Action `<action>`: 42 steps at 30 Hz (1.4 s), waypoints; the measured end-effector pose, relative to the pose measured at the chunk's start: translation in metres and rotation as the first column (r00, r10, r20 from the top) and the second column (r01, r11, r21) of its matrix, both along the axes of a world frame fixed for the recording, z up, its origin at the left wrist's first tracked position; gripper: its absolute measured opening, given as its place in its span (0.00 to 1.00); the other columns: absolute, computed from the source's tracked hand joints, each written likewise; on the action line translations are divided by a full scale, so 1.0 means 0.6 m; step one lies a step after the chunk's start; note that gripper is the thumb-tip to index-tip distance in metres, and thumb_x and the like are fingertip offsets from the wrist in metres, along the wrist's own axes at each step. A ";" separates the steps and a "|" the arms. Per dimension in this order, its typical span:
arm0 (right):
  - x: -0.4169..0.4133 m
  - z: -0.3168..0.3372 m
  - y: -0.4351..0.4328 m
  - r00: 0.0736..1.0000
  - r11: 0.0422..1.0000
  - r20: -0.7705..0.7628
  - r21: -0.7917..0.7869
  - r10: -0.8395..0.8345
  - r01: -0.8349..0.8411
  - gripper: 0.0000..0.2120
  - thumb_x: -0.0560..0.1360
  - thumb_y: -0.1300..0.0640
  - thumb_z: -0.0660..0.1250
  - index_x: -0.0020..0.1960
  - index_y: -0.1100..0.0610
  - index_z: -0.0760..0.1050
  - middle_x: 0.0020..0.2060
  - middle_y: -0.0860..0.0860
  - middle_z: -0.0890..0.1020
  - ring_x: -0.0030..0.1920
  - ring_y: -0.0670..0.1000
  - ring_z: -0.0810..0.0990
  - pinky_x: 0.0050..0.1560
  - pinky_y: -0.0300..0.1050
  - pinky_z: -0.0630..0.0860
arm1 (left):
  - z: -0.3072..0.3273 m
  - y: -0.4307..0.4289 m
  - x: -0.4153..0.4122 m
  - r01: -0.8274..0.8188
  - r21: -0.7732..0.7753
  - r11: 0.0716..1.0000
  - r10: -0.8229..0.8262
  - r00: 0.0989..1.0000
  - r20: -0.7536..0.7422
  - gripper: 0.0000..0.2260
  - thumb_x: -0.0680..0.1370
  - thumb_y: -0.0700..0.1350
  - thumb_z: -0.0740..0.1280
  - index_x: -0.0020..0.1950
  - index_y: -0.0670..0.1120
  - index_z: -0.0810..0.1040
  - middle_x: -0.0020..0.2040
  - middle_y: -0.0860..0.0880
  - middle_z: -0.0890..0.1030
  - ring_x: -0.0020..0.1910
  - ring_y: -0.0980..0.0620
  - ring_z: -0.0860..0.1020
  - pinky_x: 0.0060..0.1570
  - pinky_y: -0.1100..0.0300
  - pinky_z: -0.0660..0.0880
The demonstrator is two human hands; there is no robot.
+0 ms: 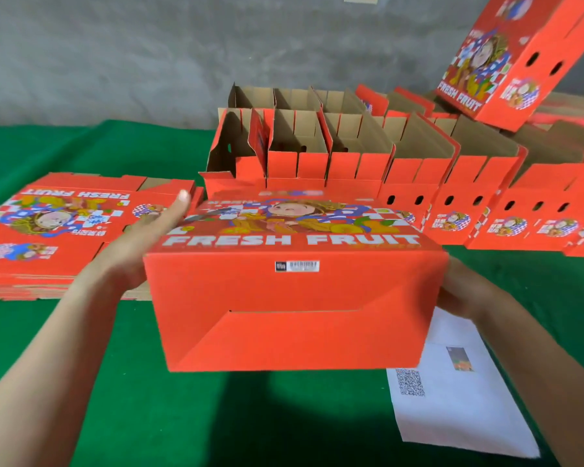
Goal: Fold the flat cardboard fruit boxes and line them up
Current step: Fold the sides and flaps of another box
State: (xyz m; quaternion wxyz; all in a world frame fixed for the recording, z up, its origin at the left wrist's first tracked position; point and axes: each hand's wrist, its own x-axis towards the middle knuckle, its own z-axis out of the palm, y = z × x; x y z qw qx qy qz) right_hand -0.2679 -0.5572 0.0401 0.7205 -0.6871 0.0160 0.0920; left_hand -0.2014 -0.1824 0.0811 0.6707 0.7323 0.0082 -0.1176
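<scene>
I hold a folded red fruit box (290,298) in the air above the green table, its closed bottom turned toward me and the "FRESH FRUIT" side facing up. My left hand (149,237) presses flat against its left side, fingers stretched out. My right hand (459,291) grips its right side, partly hidden behind the box. A stack of flat red boxes (58,230) lies at the left. Behind the held box stand rows of folded boxes (351,163) with open tops.
A white paper sheet with a QR code (459,392) lies on the green table cover (149,416) at the lower right. Another red box (516,55) sits tilted at the upper right on a pile. A grey wall (115,45) runs behind.
</scene>
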 end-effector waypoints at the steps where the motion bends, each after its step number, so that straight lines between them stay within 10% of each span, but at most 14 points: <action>1: 0.003 -0.001 0.000 1.000 0.999 -0.008 -0.037 -0.015 0.015 0.19 0.79 0.55 0.58 0.42 0.39 0.84 0.41 0.44 0.86 0.40 0.42 0.84 0.35 0.35 0.78 | -0.003 0.000 0.008 0.005 0.006 1.000 -0.005 0.998 0.060 0.21 0.71 0.58 0.65 0.45 0.41 0.85 0.37 0.51 0.85 0.35 0.55 0.83 0.39 0.63 0.80; 4: -0.003 0.015 0.005 0.998 0.995 0.069 -0.098 -0.009 0.016 0.13 0.78 0.47 0.59 0.54 0.33 0.78 0.51 0.42 0.84 0.47 0.42 0.83 0.39 0.37 0.79 | -0.004 -0.003 0.011 0.013 -0.056 0.998 -0.006 0.992 0.125 0.08 0.72 0.46 0.68 0.38 0.46 0.85 0.29 0.51 0.82 0.24 0.57 0.79 0.25 0.68 0.75; 9: 0.007 0.033 -0.001 0.945 0.962 0.304 -0.271 0.124 -0.039 0.28 0.75 0.46 0.67 0.71 0.32 0.60 0.66 0.43 0.75 0.61 0.51 0.79 0.52 0.54 0.80 | -0.006 0.011 0.038 0.072 -0.258 0.964 -0.032 0.987 0.159 0.09 0.69 0.42 0.66 0.44 0.48 0.85 0.39 0.49 0.85 0.32 0.54 0.83 0.31 0.61 0.79; 15: 0.020 0.083 0.024 0.867 0.945 0.497 -0.302 0.042 0.128 0.32 0.57 0.55 0.82 0.55 0.36 0.73 0.58 0.46 0.78 0.43 0.54 0.81 0.42 0.51 0.82 | 0.027 -0.020 0.101 0.085 -0.086 0.993 -0.043 0.915 0.401 0.18 0.81 0.39 0.58 0.68 0.56 0.71 0.58 0.54 0.81 0.49 0.57 0.80 0.51 0.54 0.78; 21: 0.056 0.142 0.033 0.746 0.853 0.657 -0.325 -0.107 0.409 0.31 0.51 0.44 0.78 0.51 0.33 0.69 0.57 0.49 0.69 0.36 0.49 0.76 0.41 0.48 0.80 | 0.064 -0.142 0.129 -0.439 0.185 0.879 0.239 0.743 0.626 0.35 0.75 0.51 0.70 0.77 0.48 0.56 0.77 0.43 0.50 0.76 0.49 0.52 0.72 0.60 0.52; 27: 0.129 0.179 -0.001 0.621 0.649 0.779 -0.428 -0.088 0.629 0.31 0.59 0.43 0.78 0.52 0.23 0.64 0.67 0.48 0.57 0.36 0.45 0.75 0.44 0.35 0.77 | 0.063 -0.286 0.129 0.067 -0.414 0.908 -0.037 0.996 0.080 0.07 0.77 0.47 0.68 0.52 0.47 0.76 0.47 0.48 0.83 0.41 0.49 0.82 0.39 0.51 0.80; 33: 0.214 0.202 -0.037 0.600 0.505 0.786 -0.461 -0.150 0.730 0.40 0.59 0.29 0.69 0.66 0.36 0.56 0.76 0.56 0.49 0.72 0.55 0.63 0.65 0.52 0.68 | 0.081 -0.388 0.227 0.108 -0.454 0.884 -0.012 0.978 0.209 0.15 0.76 0.37 0.67 0.62 0.42 0.72 0.51 0.46 0.82 0.46 0.49 0.81 0.41 0.52 0.79; 36: 0.276 0.220 -0.076 0.547 0.510 0.809 -0.384 -0.215 0.769 0.36 0.62 0.40 0.75 0.64 0.45 0.61 0.70 0.58 0.59 0.64 0.59 0.72 0.60 0.56 0.73 | 0.094 -0.431 0.290 0.162 -0.425 0.891 -0.019 0.947 0.321 0.15 0.77 0.38 0.66 0.63 0.42 0.70 0.50 0.50 0.82 0.46 0.53 0.83 0.36 0.60 0.79; 42: 0.400 0.240 -0.190 0.460 0.478 0.845 -0.296 -0.273 0.827 0.35 0.63 0.45 0.77 0.63 0.49 0.64 0.67 0.55 0.62 0.59 0.55 0.75 0.57 0.57 0.75 | 0.104 -0.540 0.406 0.268 -0.029 0.963 -0.220 0.845 0.488 0.13 0.80 0.44 0.63 0.64 0.53 0.69 0.60 0.59 0.75 0.62 0.55 0.73 0.56 0.55 0.71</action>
